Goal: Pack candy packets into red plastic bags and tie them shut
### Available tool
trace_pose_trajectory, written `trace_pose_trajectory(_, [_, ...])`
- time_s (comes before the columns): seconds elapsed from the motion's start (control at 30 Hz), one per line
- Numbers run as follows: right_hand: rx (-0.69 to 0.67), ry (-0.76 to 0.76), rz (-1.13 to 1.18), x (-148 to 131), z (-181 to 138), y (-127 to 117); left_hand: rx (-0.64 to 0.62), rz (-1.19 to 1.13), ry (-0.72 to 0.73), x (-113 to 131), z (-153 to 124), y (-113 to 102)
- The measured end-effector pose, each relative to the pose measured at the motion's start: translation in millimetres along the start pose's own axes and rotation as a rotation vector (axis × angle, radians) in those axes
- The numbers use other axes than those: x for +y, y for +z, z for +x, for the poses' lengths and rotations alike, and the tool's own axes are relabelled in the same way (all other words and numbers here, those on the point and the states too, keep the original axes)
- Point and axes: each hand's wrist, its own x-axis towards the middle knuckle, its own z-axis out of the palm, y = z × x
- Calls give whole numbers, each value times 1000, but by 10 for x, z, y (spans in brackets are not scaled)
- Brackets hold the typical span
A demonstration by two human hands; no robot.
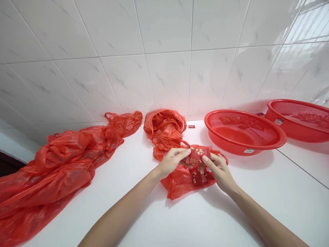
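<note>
Between my two hands is a small dark red packet (197,155) with gold lettering. My left hand (172,162) pinches its left edge, thumb on top. On its right side my right hand (218,169) is closed too, with the thumb pressed on the front. More red packets (198,176) with gold print show just below, over a flattened red plastic bag (177,183) on the white table. The fingers under the packet are partly hidden.
Behind my hands, a crumpled red bag (166,128) stands by the tiled wall. A tiny red packet (191,126) lies beside it. Right are a red mesh basket (245,147) and another red basket (303,132). Heaped red bags (59,171) fill the left.
</note>
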Motion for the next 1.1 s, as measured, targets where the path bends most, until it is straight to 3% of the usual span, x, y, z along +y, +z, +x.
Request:
trace_pose_trajectory(0.8, [2,-7,0,12,-2,5,-9,-4,-15,4,-7,-22])
trace_pose_trajectory(1.1, [3,-13,-30,-17,-3,7,-129,170,17,65,-30,-66])
